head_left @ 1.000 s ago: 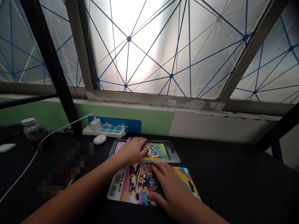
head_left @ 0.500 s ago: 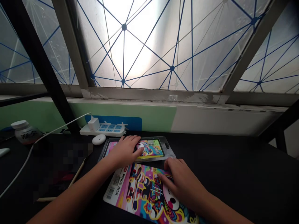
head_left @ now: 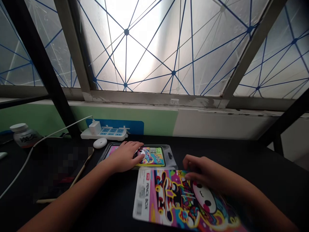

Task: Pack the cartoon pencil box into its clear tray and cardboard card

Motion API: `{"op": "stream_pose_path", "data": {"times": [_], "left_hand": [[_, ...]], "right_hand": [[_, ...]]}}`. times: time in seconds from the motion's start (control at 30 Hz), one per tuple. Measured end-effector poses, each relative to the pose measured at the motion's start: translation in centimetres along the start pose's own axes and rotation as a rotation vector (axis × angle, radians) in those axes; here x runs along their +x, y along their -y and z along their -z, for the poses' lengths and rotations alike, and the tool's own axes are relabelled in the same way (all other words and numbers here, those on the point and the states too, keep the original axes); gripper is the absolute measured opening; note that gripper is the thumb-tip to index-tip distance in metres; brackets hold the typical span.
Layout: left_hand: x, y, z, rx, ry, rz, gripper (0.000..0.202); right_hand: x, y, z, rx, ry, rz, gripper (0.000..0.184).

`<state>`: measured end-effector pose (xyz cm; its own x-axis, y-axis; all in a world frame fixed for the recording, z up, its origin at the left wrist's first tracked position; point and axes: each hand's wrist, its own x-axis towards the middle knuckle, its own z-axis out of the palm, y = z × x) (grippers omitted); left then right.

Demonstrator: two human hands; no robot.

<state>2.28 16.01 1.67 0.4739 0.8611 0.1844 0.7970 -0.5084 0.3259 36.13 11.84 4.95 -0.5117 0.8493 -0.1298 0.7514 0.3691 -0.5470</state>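
Observation:
My left hand (head_left: pixel 127 157) lies with its fingers stretched out over a clear plastic blister tray (head_left: pixel 170 157). A colourful printed insert (head_left: pixel 154 157) shows inside that tray, partly hidden by the hand. Nearer to me is a bright cardboard sheet (head_left: pixel 176 199) marked "PENCIL BOX", with a cartoon figure and a skateboard on it. My right hand (head_left: pixel 205 172) grips its upper right edge, thumb on the printed face and the other fingers curled. The right part of the sheet is blurred and partly covered by my forearm.
A white power strip (head_left: pixel 103 132) with a plugged-in charger (head_left: pixel 95 127) stands against the wall. Before it lies a round white case (head_left: pixel 100 143). On the left are a jar (head_left: pixel 24 135), a white cable (head_left: pixel 30 154) and a thin wooden stick (head_left: pixel 80 170). The table (head_left: pixel 231 154) is black.
The cardboard sheet has moved to the right with my right hand and turned slightly. My left hand stays on the plastic tray. The view has shifted a little.

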Motion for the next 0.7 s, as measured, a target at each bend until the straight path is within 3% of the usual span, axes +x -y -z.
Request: {"op": "stream_pose_path", "data": {"times": [0.17, 0.33, 0.5, 0.57, 0.7], "left_hand": [[0.0, -0.2, 0.0, 0.04, 0.024, -0.001, 0.057], [0.0, -0.2, 0.0, 0.064, 0.04, -0.01, 0.056], [0.0, -0.1, 0.0, 0.072, 0.052, -0.014, 0.059], [0.0, -0.1, 0.1, 0.076, 0.059, -0.016, 0.059], [0.0, -0.2, 0.1, 0.088, 0.063, -0.016, 0.06]], "right_hand": [[0.4, -2.4, 1.6, 0.082, -0.011, -0.06, 0.028], [0.1, -3.1, 2.4, 0.313, 0.072, -0.052, 0.038], [-0.4, -5.3, 3.6, 0.334, 0.161, -0.11, 0.043], [-0.1, -6.0, 3.6, 0.277, 0.087, -0.125, 0.044], [2.0, -6.2, 1.5, 0.013, -0.239, -0.161, 0.046]]}}
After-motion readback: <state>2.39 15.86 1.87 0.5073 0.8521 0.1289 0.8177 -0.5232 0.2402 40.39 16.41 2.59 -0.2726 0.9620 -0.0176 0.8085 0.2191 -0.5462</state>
